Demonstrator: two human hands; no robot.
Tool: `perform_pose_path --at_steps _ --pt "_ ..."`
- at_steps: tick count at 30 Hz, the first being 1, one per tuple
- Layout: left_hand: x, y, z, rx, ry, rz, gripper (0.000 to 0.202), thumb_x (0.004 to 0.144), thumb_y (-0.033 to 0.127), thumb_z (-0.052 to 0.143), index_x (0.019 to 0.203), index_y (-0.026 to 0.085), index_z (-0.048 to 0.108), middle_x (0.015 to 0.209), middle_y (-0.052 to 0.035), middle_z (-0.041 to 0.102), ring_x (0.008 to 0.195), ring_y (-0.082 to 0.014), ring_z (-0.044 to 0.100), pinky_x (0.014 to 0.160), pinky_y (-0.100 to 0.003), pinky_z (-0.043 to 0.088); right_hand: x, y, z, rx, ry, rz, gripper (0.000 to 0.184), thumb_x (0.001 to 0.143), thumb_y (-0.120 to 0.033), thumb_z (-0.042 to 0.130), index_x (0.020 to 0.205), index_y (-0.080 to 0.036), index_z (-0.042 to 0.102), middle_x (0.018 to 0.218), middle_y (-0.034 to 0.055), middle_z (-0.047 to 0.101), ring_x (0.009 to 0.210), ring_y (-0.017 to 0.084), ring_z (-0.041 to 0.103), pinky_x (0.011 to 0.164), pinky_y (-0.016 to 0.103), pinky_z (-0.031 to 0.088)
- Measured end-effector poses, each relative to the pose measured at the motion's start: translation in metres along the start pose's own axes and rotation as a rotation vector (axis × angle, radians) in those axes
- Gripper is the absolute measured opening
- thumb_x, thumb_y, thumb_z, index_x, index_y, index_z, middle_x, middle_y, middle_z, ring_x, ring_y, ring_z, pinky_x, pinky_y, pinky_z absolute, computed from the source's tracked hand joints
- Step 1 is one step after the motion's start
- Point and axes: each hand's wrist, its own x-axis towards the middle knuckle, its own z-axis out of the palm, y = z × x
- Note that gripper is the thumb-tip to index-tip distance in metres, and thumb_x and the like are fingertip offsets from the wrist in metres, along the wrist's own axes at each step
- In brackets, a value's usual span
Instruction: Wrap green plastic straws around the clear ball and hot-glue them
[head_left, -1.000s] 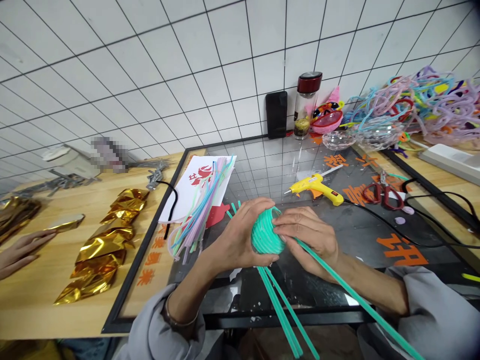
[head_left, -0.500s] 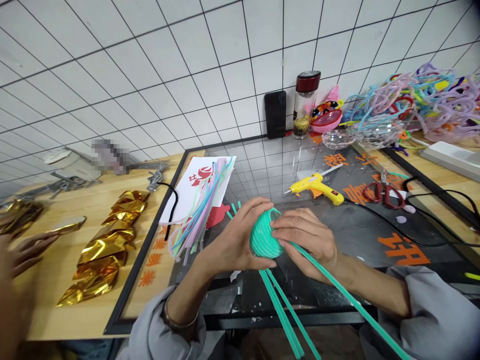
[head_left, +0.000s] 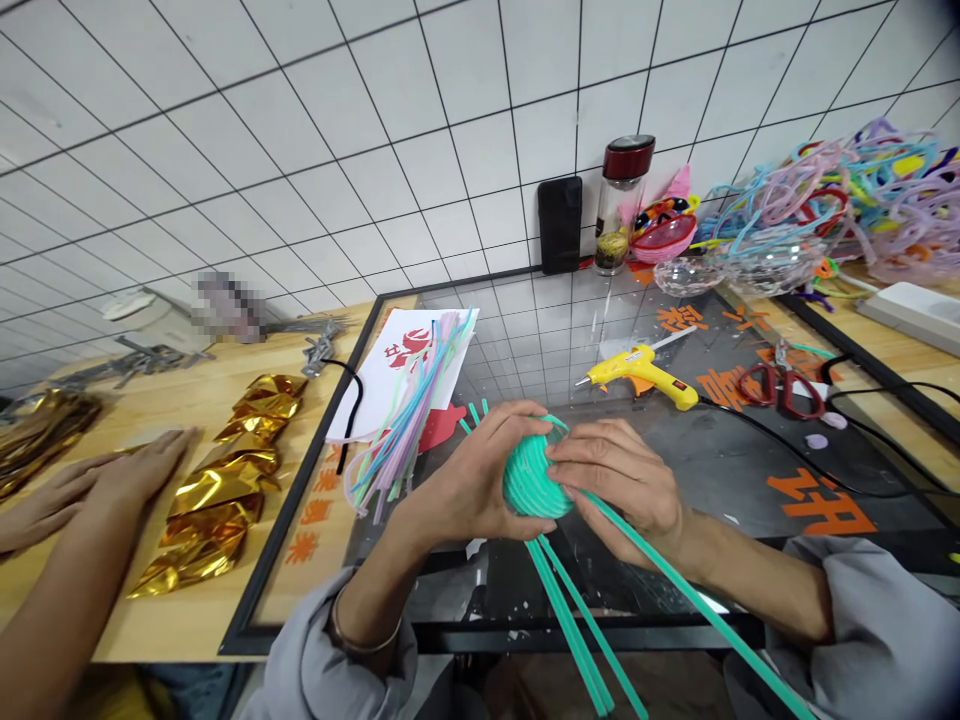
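Observation:
My left hand (head_left: 469, 480) is wrapped round a teal ball (head_left: 529, 482) wound from thin teal tubing, held above the glass work surface (head_left: 720, 470). My right hand (head_left: 626, 485) presses on the ball's right side and pinches a long teal tube (head_left: 675, 590) that trails down to the lower right. Two more teal tubes (head_left: 574, 630) hang from under the ball toward me.
A bundle of pastel tubes (head_left: 409, 415) on white paper lies left of my hands. A yellow glue gun (head_left: 641, 372), red scissors (head_left: 780, 385) and black cables lie right. Phone (head_left: 559, 225), jar (head_left: 621, 200) and tube heap (head_left: 840, 210) stand behind. Another person's hands (head_left: 112, 480) rest by gold foil (head_left: 217, 490).
My hands stay on the ball with hardly any shift. At the left, the other person's second arm has come in and a hand now lies flat on the wooden table near the gold foil.

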Motion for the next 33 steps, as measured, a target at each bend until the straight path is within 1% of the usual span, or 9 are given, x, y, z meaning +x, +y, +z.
perform_pose_path --at_steps 5,10,13,16,19,22,26,29,33 --pt "-0.0011 0.0011 0.0011 -0.012 -0.005 -0.043 0.08 0.065 0.031 0.088 0.128 0.027 0.039 0.132 -0.0127 0.049 0.129 -0.0312 0.049 0.107 -0.049 0.047 0.0016 0.0006 0.0 0.0 0.001 0.0 0.023 0.084 -0.005 0.062 0.105 -0.013 0.066 0.108 0.0113 0.074 0.103 0.024 0.064 0.083 0.041 0.05" --pt "-0.0028 0.0027 0.0024 -0.001 0.023 -0.058 0.08 0.063 0.028 0.089 0.123 0.027 0.036 0.135 -0.0119 0.047 0.126 -0.0295 0.052 0.107 -0.048 0.046 0.0019 -0.0003 -0.0012 -0.016 0.019 -0.013 0.021 0.084 -0.006 0.062 0.104 -0.013 0.066 0.106 0.0111 0.075 0.1 0.024 0.064 0.081 0.04 0.05" --pt "-0.0035 0.0029 0.002 0.022 0.025 -0.048 0.09 0.065 0.032 0.088 0.134 0.027 0.031 0.137 -0.013 0.046 0.129 -0.0315 0.05 0.108 -0.05 0.046 0.002 -0.0006 -0.0018 -0.017 0.014 -0.015 0.022 0.084 -0.006 0.061 0.104 -0.013 0.066 0.105 0.0112 0.075 0.101 0.024 0.064 0.081 0.04 0.05" --pt "-0.0027 0.0034 0.0007 0.067 -0.001 -0.045 0.099 0.066 0.038 0.087 0.144 0.026 0.027 0.138 -0.0142 0.048 0.131 -0.0338 0.048 0.111 -0.053 0.044 0.0027 -0.0004 -0.0019 -0.022 0.013 -0.025 0.021 0.084 -0.006 0.062 0.104 -0.013 0.066 0.105 0.0113 0.074 0.101 0.024 0.064 0.08 0.04 0.051" --pt "-0.0014 0.003 -0.0001 0.077 -0.011 -0.018 0.091 0.068 0.039 0.085 0.141 0.025 0.033 0.135 -0.0146 0.051 0.131 -0.0336 0.048 0.11 -0.052 0.045 0.0032 -0.0002 -0.0014 -0.018 0.007 -0.02 0.023 0.083 -0.005 0.061 0.104 -0.013 0.066 0.106 0.0116 0.074 0.101 0.024 0.064 0.081 0.041 0.051" --pt "-0.0008 0.0016 0.0002 0.066 0.013 0.009 0.086 0.068 0.038 0.085 0.138 0.024 0.036 0.133 -0.0148 0.053 0.129 -0.0334 0.05 0.109 -0.053 0.046 0.003 -0.0006 -0.0004 0.012 0.025 -0.008 0.023 0.084 -0.007 0.06 0.106 -0.013 0.066 0.106 0.0121 0.074 0.101 0.024 0.065 0.083 0.041 0.052" --pt "-0.0007 0.0005 0.0008 0.05 0.037 0.021 0.084 0.068 0.036 0.084 0.137 0.024 0.038 0.131 -0.0147 0.054 0.128 -0.0333 0.051 0.108 -0.054 0.045 0.0032 -0.0024 0.0001 0.04 0.04 0.008 0.032 0.085 -0.006 0.056 0.115 -0.014 0.063 0.109 0.0131 0.072 0.105 0.024 0.066 0.087 0.042 0.053" --pt "-0.0004 0.0017 0.0 0.055 0.026 0.011 0.084 0.067 0.034 0.084 0.137 0.024 0.038 0.131 -0.0148 0.054 0.129 -0.0332 0.051 0.109 -0.054 0.044 0.0038 -0.0032 -0.0012 0.054 0.055 0.052 0.041 0.084 -0.006 0.053 0.123 -0.016 0.061 0.112 0.0128 0.07 0.105 0.023 0.066 0.087 0.041 0.055" --pt "0.0002 0.0042 -0.0016 0.056 0.005 -0.03 0.083 0.066 0.034 0.085 0.135 0.024 0.039 0.133 -0.0152 0.052 0.13 -0.0345 0.05 0.108 -0.055 0.045 0.0021 0.0008 -0.0027 0.046 0.094 0.238 0.043 0.089 -0.013 0.051 0.13 -0.022 0.057 0.116 0.0113 0.068 0.109 0.025 0.065 0.09 0.044 0.054"
